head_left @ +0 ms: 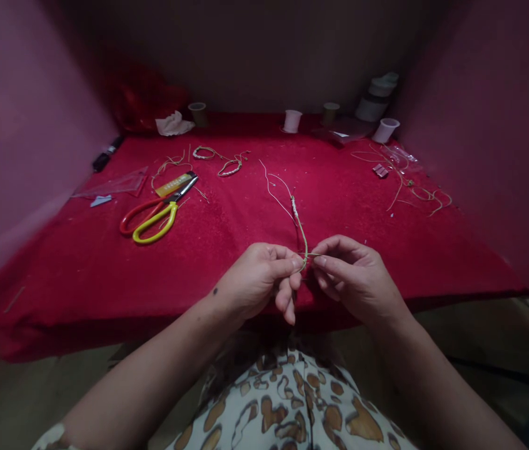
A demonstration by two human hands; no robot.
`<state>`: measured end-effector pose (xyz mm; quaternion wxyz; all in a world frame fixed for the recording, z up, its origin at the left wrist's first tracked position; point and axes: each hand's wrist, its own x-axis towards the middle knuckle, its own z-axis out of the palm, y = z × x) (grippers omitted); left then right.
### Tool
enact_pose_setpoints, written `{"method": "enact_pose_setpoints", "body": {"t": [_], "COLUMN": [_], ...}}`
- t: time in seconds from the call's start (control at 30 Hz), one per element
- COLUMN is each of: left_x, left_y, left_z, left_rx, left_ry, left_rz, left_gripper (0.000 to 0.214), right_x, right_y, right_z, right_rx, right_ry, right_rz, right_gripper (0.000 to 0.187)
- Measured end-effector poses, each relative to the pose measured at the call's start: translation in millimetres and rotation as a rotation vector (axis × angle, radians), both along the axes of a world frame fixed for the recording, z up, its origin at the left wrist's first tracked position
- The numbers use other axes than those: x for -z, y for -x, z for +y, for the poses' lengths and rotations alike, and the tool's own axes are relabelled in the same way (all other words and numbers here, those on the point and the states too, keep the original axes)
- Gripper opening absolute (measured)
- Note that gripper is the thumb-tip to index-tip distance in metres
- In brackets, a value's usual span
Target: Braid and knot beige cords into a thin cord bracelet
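Between my hands is a thin green cord bracelet (304, 231) with a pale braided part at its far end and loose thread tails lying on the red cloth. My left hand (271, 275) pinches the near end of it between thumb and forefinger, the other fingers curled below. My right hand (351, 272) pinches a fine cord end drawn out to the right of the bracelet. Left of my hands lie scissors (156, 219) with one red and one yellow handle, blades pointing away. A yellow lighter-like packet (173, 185) lies against the blades.
Two finished-looking bracelets (231, 167) lie behind the scissors. Thread spools (292, 120) and a white bottle (373, 100) stand along the back. Loose cords (426, 195) and a small pinkish piece (379, 170) are at right; a clear plastic bag (119, 184) is at left. Pink walls flank the table.
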<state>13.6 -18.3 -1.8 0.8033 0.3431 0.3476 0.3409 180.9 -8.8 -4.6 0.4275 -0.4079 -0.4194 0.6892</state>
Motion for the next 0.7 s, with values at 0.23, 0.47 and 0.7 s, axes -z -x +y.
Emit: {"method": "enact_pose_setpoints", "body": {"t": [0.23, 0.47, 0.7], "left_x": [-0.9, -2.6, -3.0], "left_y": [0, 0, 0], "left_z": [2, 1, 1], "left_rx": [-0.001, -0.009, -0.012], "left_ry": [-0.001, 0.006, -0.001], "left_rz": [0.003, 0.024, 0.055], "left_gripper": [0.021, 0.021, 0.019], "right_x": [-1.5, -6.1, -13.2], "right_y": [-1, -3, -6], "right_z": [3, 7, 10], "right_rx": [0.000, -0.019, -0.053], "right_ry": [0.004, -0.081, -0.194], "right_rz": [0.002, -0.081, -0.226], "right_gripper": [0.010, 0.006, 0.004]}}
